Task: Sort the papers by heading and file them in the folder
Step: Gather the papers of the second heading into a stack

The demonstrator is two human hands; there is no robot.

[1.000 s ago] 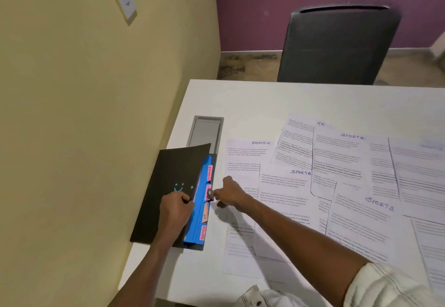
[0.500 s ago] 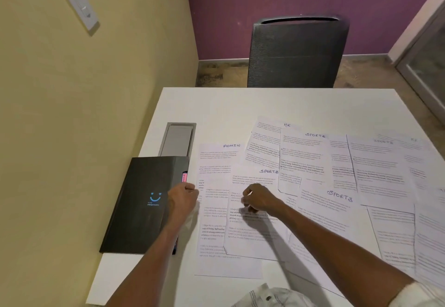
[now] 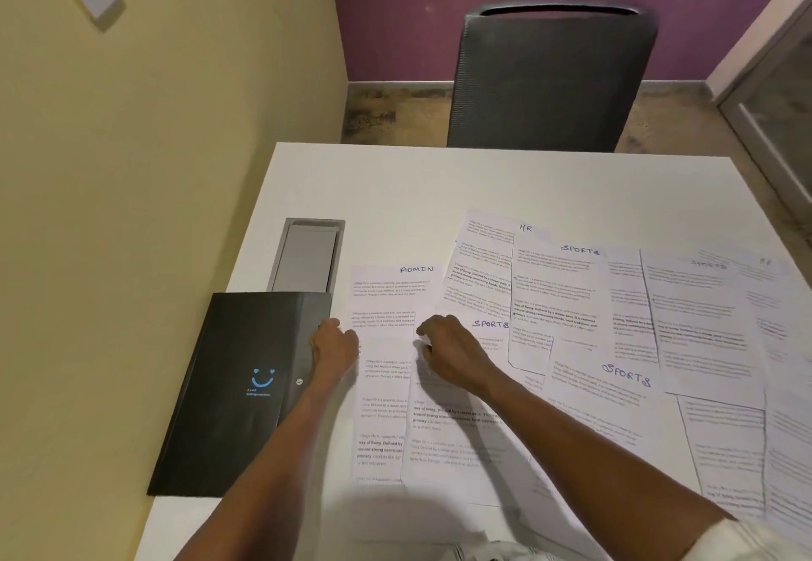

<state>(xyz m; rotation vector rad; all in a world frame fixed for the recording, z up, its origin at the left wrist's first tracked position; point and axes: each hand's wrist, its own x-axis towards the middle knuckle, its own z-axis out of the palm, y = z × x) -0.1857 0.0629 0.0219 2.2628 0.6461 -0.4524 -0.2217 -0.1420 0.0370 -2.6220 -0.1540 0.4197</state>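
Judging from the spread, sorting has barely begun: the black folder lies closed at the left edge of the tabletop, and no sheet shows inside it. Papers headed ADMIN, HR and SPORTS overlap unsorted from the centre to the right. The left hand rests at the folder's right edge, fingers loosely curled; what it grips, I cannot tell. The right hand, fingers bent, seems to pinch the near SPORTS sheet's left edge. All the grouping and filing remains.

Closed black folder beside spread papers
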